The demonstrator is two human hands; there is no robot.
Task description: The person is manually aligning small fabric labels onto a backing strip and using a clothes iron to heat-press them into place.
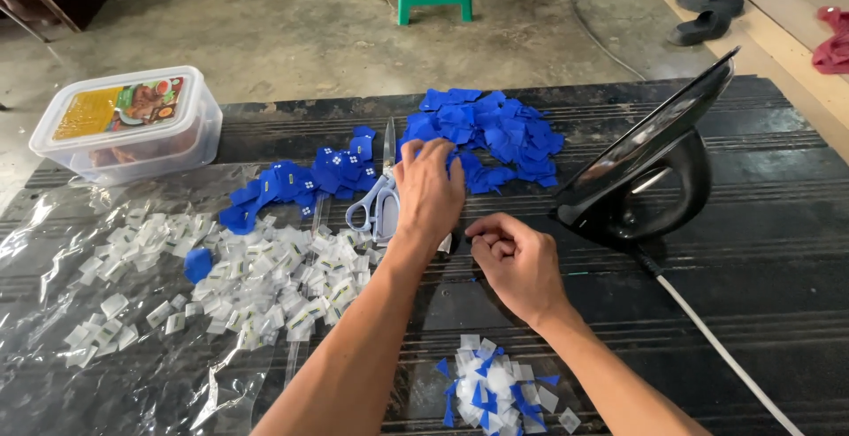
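A person works at a dark ridged table (778, 268), where an electric iron (650, 166), the largest thing on it, stands tipped up on its heel at the right with its white cord (721, 343) trailing to the near edge; a forearm catching that cord could, by the look of it, drag the iron over onto the nearby hand or the scraps. A crinkled clear plastic sheet (53, 356) covers the left of the table, and sliding on it could scatter the white tags (265, 286) spread over it. At the far left corner sits a clear rectangular lidded tub (128, 126), its lid bearing a yellow and red picture label. The heap of blue fabric pieces (491, 135) lies at the far middle, a smaller blue row (301, 179) trailing left of it. The left hand (429, 193) reaches forward, fingers spread and curled down at the heap's near edge, just beside scissors (378, 193) with pale handles whose blades point away; a careless grab there could meet the blades. The right hand (513, 259) rests in a loose fist, fingertips pinched, though what they hold cannot be told. Mixed blue and white offcuts (500, 387) lie nearest the viewer
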